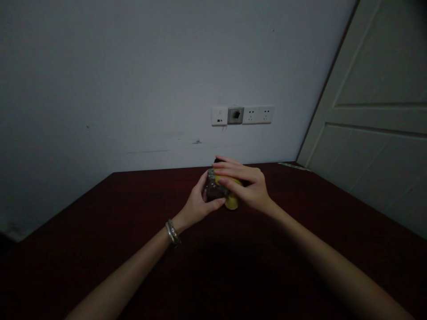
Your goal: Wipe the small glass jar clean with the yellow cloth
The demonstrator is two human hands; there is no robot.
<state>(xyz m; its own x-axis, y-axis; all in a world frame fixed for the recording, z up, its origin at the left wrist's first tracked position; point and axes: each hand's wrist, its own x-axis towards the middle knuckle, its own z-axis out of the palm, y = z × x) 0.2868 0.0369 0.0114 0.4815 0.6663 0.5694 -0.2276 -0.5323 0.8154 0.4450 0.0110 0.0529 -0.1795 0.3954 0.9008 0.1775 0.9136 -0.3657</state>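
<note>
A small, clear, shiny jar [213,189] is held above the dark red tabletop. My left hand [198,200] is closed around its left side, with the thumb along the lower front and a metal bracelet on the wrist. Over the upper right of the jar, my right hand [248,182] presses a yellow cloth [231,202] with its fingers stretched across it. A loose end of this cloth hangs below the right palm. Something black [218,160], perhaps a lid, peeks out above the right fingers. Dim light and the fingers hide much of the jar.
The dark red tabletop [140,209] runs back to a pale, scuffed wall [150,89]. Sockets and a switch plate [243,115] are set low in that wall. A light panelled door [376,120] stands at the right. A thin strip [293,166] lies at the table's back right edge.
</note>
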